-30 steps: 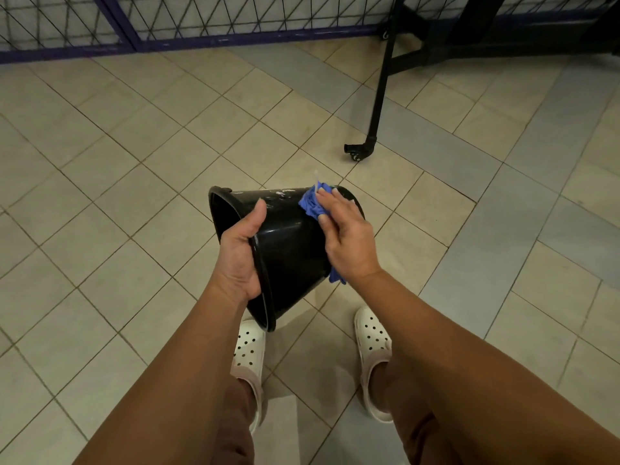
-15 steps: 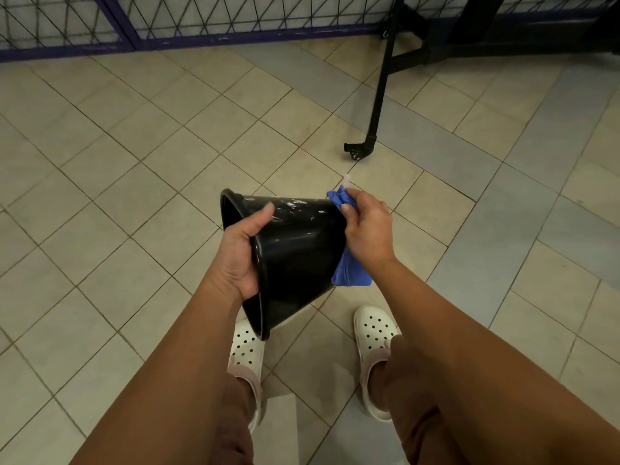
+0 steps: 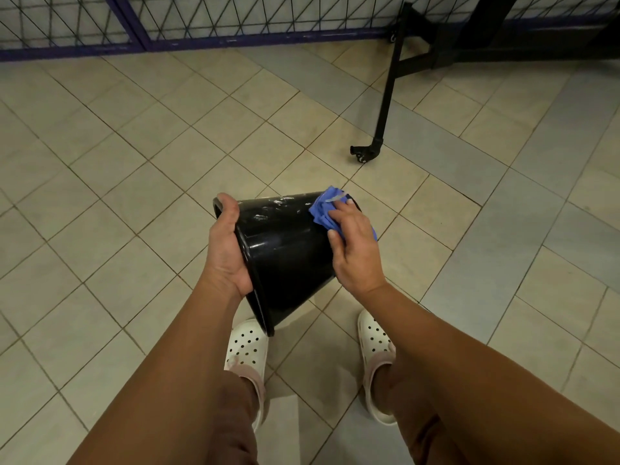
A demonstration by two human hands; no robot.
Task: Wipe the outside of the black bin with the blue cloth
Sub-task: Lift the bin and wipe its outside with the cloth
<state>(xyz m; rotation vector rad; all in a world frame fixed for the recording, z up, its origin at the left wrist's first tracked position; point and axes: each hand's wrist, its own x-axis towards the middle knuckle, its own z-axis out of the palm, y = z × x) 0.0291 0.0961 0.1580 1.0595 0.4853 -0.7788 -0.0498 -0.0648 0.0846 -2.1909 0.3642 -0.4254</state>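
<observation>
I hold the black bin [image 3: 285, 253] in the air in front of me, tipped on its side above my feet, its open mouth turned to my left and its narrower base pointing to my right and away. My left hand [image 3: 226, 243] grips the rim: the thumb lies over the top edge and the palm presses against the lip, while the other fingers are hidden from me, seemingly inside the mouth. My right hand [image 3: 355, 250] lies flat on the bin's outer wall near the base end, fingers stretched out and close together, pressing the bunched blue cloth [image 3: 323, 209] against the plastic. The cloth shows past my fingertips on the upper side and a small corner peeks out beyond the back of my hand. The bin's glossy upper side carries pale smears and specks between my two hands. Below it are my white perforated clogs [image 3: 246, 347] on the beige tiled floor [image 3: 134, 182]. Farther off to my right a black wheeled frame leg [image 3: 385, 105] stands on the tiles, and a wire mesh fence [image 3: 235, 15] runs along the far edge.
</observation>
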